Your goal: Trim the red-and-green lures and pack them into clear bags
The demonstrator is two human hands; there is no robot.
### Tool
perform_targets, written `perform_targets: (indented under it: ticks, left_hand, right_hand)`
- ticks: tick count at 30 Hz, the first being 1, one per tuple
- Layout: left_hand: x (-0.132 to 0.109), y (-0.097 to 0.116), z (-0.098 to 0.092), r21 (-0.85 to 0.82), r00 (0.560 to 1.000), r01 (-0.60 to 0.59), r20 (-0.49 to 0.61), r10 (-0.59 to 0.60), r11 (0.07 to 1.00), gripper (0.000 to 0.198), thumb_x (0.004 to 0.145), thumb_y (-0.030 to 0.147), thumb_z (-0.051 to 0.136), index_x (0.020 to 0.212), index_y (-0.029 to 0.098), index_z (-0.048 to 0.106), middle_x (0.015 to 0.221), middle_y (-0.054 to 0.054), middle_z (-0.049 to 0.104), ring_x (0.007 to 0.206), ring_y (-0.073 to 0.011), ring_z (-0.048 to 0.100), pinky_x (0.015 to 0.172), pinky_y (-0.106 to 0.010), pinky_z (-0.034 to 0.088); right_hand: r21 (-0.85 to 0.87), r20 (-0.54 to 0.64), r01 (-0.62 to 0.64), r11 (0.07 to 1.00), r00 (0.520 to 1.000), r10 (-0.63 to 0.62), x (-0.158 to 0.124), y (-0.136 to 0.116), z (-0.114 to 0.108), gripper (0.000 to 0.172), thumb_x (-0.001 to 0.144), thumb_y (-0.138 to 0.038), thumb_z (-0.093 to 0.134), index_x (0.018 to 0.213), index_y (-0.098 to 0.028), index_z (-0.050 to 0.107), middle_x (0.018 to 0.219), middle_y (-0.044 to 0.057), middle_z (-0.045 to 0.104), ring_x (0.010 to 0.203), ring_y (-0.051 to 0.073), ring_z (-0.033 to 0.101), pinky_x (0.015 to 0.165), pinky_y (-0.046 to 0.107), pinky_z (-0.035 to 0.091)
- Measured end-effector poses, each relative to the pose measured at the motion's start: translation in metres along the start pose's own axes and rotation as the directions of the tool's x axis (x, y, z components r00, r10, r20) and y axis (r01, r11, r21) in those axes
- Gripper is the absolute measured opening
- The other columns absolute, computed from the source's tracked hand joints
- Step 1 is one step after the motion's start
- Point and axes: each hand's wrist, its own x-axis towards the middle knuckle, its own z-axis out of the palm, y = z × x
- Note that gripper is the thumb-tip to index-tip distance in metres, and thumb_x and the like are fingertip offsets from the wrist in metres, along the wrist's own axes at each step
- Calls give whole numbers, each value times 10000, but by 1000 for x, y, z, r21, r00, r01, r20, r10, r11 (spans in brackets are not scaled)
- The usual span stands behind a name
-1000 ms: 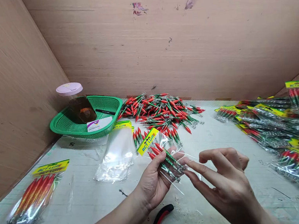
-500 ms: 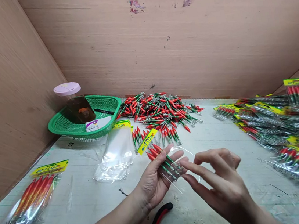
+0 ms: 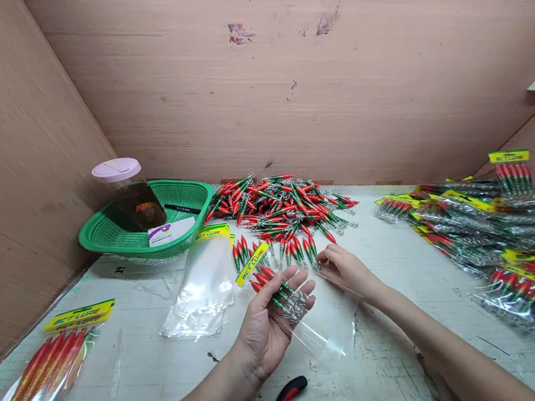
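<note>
We are reading BCT LURE on the middle bag header (image 3: 252, 264) and on the left bag header (image 3: 78, 315). On the stack header (image 3: 211, 232) we are making out LURE. On the card (image 3: 171, 232), the pen (image 3: 182, 209) and the right header (image 3: 509, 156), we are finding print too small to read.

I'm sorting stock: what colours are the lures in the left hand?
The lures are red and green, in the head view.

My feed shows the left hand (image 3: 269, 325) holding a bag (image 3: 333, 332) of lures (image 3: 287, 298), the right hand (image 3: 351, 273) beside a lure row (image 3: 297, 253), a basket (image 3: 186, 190) by the far left corner of the table (image 3: 141, 364).
</note>
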Motion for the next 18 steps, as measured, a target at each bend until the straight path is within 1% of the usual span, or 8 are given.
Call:
perform_targets:
  ticks: [2,5,9,11,14,16,18]
  left_hand:
    - [1,0,-1,-5,1000,4,0,-4,1000,225,860,190,549,1018,70,656,1003,-137,723,876,-228,701,779,-334,572]
    - [1,-1,-1,-1,1000,11,5,-11,1000,224,851,189,562,1014,71,661,998,-139,724,877,-227,700,791,-338,567]
    - [1,-2,0,5,1000,18,6,-18,1000,217,838,191,582,1000,75,669,992,-139,725,868,-223,702,792,-336,565]
    - [1,-3,0,3,1000,21,4,-21,1000,213,837,186,581,995,73,670,986,-139,727,870,-227,702,786,-339,567]
    - [1,-4,0,6,1000,24,4,-24,1000,208,840,178,575,990,71,671,973,-133,730,869,-232,703,772,-338,570]
    - [1,-5,-1,12,1000,22,4,-22,1000,201,837,176,579,985,75,672,967,-129,732,865,-227,703,774,-334,569]
    - [1,-5,-1,19,1000,20,1,-20,1000,197,834,180,585,976,77,673,967,-131,731,858,-223,704,777,-332,568]
  right_hand:
    - [33,39,-13,999,999,12,-5,1,-5,28,798,-185,561,821,-175,548,785,5,544,719,142,528,651,285,449]
    - [84,81,-48,995,996,41,-16,2,-15,47,800,-223,563,787,-194,528,738,-2,553,650,131,513,581,260,441]
    - [117,97,-80,990,993,69,-32,1,-27,85,834,-239,509,759,-201,493,686,-16,536,575,112,484,517,239,422]
    - [110,100,-79,991,993,68,-37,-3,-30,44,820,-237,529,820,-198,509,719,-11,542,596,116,492,539,245,436]
    - [67,89,-75,995,994,69,-37,-10,-26,139,784,-237,577,912,-189,552,809,19,557,695,146,522,628,289,462]
    - [36,65,-82,996,995,79,-33,-14,-19,106,783,-227,562,879,-182,569,828,37,554,734,169,528,661,319,462]
    - [20,35,-87,996,996,87,-29,-18,-17,58,780,-204,534,821,-182,568,806,41,550,726,177,530,650,327,461]
